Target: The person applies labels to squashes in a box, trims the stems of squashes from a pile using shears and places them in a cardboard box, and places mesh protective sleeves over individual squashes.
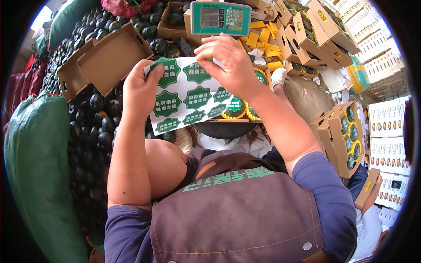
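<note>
My left hand point(139, 88) grips the left edge of a white sheet of green badge-shaped stickers point(182, 87), thumb on top. At the sheet's upper edge, my right hand point(227, 62) pinches with thumb and forefinger; whether it has a sticker or the backing between them is hard to tell. The sheet's right side bends and blurs. Partly hidden behind it and my right forearm, an open cardboard box point(227, 121) holds dark green pumpkins point(234, 107) in yellow foam nets, some with green stickers. Under the box shows a round black base point(227, 131).
A scale display point(221, 19) stands beyond my hands. An empty cardboard tray point(113, 54) rests on heaped pumpkins point(95, 125) at left, beside a green sack point(37, 157). Yellow foam nets point(263, 37) lie ahead. Packed boxes point(342, 141) and a person's arm point(371, 197) are at right.
</note>
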A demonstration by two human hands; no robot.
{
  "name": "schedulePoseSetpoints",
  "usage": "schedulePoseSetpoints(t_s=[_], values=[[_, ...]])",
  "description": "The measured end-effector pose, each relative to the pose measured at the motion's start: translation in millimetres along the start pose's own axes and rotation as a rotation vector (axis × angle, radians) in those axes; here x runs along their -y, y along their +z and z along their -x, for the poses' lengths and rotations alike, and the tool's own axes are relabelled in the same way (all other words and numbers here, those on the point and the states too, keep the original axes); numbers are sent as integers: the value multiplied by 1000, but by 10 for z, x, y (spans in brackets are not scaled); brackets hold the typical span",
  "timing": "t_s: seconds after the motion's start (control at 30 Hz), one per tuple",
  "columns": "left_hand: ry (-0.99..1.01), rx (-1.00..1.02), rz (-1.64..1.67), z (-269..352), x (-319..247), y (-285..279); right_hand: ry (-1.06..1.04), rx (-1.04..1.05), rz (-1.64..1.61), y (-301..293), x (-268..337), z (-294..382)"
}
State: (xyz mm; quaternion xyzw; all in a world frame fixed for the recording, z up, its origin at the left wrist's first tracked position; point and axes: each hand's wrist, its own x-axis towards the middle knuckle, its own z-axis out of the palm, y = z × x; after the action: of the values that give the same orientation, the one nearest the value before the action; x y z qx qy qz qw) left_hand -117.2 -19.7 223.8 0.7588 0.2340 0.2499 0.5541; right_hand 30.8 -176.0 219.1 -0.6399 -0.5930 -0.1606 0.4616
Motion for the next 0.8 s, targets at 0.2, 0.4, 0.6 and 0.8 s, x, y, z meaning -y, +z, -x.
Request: schedulePoseSetpoints(t_s=[0.2, 0.4, 0.6, 0.8], values=[[87, -358, -8, -243, 387, -636, 566, -248, -829, 33, -638, 141], [50, -441, 12, -285, 475, -755, 732, 567, -116, 870, -1720, 1012], [14, -379, 17, -263, 458, -655, 541, 669, 215, 1428, -1819, 1147], [25, -353, 7, -260, 441, -603, 233, 728, 302, 1436, -1689, 1449]])
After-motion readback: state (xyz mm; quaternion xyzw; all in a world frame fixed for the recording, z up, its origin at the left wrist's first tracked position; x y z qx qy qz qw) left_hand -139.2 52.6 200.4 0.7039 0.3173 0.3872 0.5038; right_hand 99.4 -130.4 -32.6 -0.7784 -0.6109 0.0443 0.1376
